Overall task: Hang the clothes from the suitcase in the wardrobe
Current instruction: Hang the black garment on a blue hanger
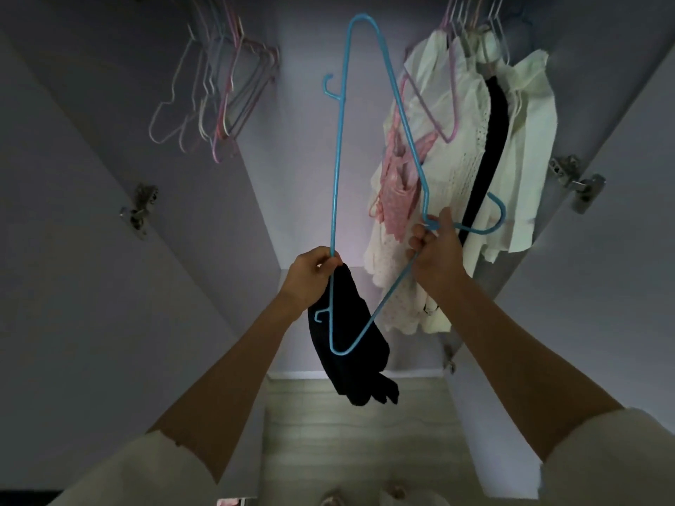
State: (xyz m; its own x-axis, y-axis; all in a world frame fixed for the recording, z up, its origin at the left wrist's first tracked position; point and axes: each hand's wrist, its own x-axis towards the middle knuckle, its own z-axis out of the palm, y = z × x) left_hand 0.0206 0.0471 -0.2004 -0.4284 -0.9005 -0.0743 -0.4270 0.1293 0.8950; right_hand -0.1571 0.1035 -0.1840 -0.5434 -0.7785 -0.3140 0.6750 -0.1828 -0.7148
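Observation:
A blue wire hanger [338,158] is held up on end in front of the open wardrobe [310,140]. My right hand [436,250] grips it at the neck, just below its hook. My left hand [314,270] pinches the hanger's long bar together with a black garment [350,345], which droops down from my fingers. The suitcase is out of view.
Several empty pastel hangers [215,100] hang at the upper left of the wardrobe. Hung clothes fill the upper right: white tops [522,151], a pink dotted piece [396,191] and a black one [491,147]. Both doors stand open with metal hinges [577,180]. The wooden floor [358,432] lies below.

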